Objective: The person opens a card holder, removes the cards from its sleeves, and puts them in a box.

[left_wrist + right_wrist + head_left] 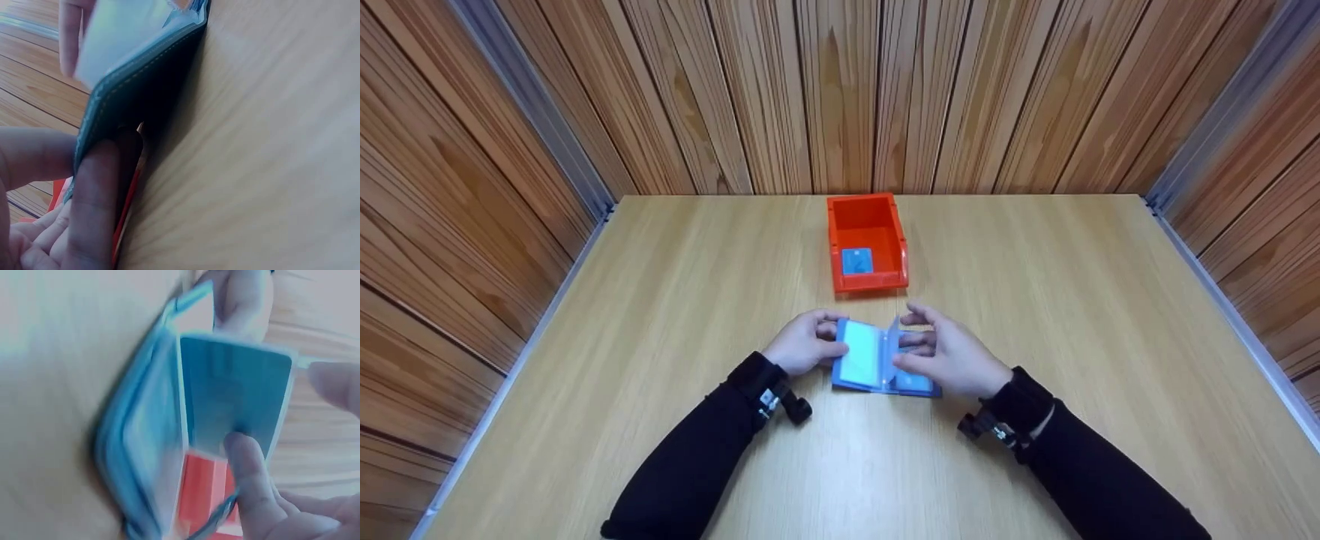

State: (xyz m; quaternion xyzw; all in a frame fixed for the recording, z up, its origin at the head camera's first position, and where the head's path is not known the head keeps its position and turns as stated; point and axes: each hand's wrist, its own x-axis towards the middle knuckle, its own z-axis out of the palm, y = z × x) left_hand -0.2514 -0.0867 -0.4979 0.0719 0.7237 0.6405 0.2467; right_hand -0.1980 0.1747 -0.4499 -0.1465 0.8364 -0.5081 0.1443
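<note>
A blue card holder (861, 354) lies open like a book on the table, a pale card showing in its left side. My left hand (802, 343) grips its left edge, thumb on the inside and fingers behind the stitched cover (140, 67). Between the covers a clear sleeve page stands upright, with a blue-green card (236, 394) visible in it. My right hand (952, 356) holds this page, thumb on one side and fingers around the other. Part of the right side of the holder is hidden under that hand.
An open red bin (870, 283) stands just beyond the hands, a small blue square item (856, 261) lying inside it. Wood-panelled walls (840, 97) enclose the back and both sides of the wooden table (697, 277).
</note>
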